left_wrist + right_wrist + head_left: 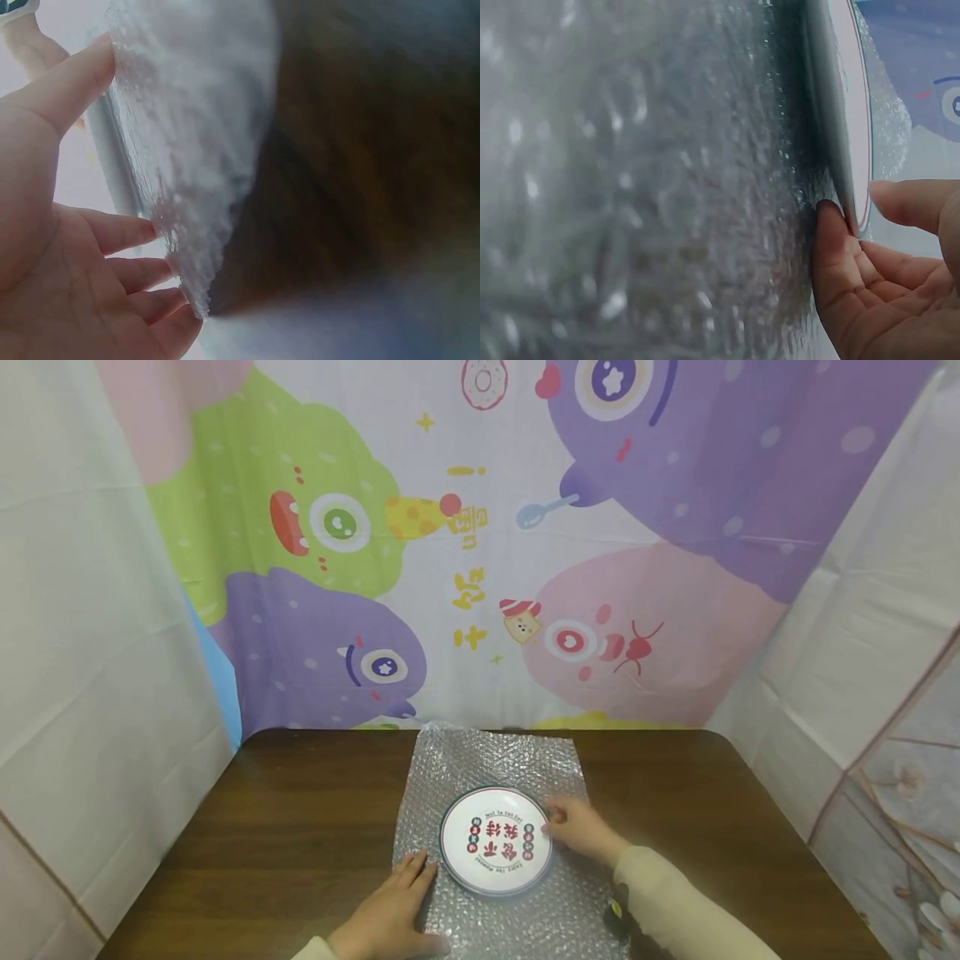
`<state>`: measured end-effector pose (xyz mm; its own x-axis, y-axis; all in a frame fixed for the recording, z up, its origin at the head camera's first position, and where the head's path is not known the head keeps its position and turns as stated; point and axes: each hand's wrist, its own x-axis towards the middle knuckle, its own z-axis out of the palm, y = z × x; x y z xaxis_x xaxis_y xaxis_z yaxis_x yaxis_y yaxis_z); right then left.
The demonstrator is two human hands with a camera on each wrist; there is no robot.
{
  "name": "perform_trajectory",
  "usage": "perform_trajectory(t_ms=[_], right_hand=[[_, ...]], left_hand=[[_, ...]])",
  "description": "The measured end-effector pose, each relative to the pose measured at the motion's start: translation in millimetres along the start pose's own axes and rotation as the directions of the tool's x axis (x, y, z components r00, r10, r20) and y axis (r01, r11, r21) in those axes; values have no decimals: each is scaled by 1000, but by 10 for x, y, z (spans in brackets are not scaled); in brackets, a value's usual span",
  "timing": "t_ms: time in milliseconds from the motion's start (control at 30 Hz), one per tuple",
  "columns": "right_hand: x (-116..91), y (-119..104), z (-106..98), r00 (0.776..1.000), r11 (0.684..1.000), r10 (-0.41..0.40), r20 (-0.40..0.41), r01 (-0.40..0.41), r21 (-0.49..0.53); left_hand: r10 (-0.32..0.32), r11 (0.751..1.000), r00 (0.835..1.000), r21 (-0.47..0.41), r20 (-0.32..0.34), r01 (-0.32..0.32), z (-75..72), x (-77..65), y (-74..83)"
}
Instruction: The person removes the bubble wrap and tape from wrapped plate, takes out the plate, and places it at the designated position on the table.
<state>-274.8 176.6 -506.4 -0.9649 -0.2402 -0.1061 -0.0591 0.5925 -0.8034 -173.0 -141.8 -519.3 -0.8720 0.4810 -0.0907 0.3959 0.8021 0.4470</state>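
A round white plate with a dark rim and red and green printed characters lies on a sheet of bubble wrap. My right hand grips the plate's right edge. In the right wrist view the thumb is on the upper side of the plate and a finger is beneath its rim. My left hand rests on the left margin of the bubble wrap, apart from the plate. The left wrist view shows its fingers spread, with the fingertips touching the wrap.
The bubble wrap lies on a dark wooden table. Behind the table hangs a curtain printed with cartoon monsters. Pale cloth walls stand on both sides. A dark object with a yellow-green mark is at the right wrist.
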Motion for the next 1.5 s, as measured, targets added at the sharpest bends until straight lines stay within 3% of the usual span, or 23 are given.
perform_trajectory(t_ms=[233,400,800,1200,1500], right_hand=[[18,74,94,998,998,55,-31,-55,15],[51,122,136,995,992,95,-32,-92,90],[92,145,81,985,971,161,-59,-147,190],[11,228,-386,983,959,135,-122,-99,267],[-44,484,-807,967,959,170,-191,-117,260]], left_hand=[[-1,1000,1000,-5,-2,1,9,0,0],[0,1000,1000,0,-5,0,9,4,3],[-10,1000,1000,0,-11,10,-10,-13,42],[-26,1000,999,6,-24,26,8,-13,44],[-24,1000,1000,8,-12,24,13,0,37]])
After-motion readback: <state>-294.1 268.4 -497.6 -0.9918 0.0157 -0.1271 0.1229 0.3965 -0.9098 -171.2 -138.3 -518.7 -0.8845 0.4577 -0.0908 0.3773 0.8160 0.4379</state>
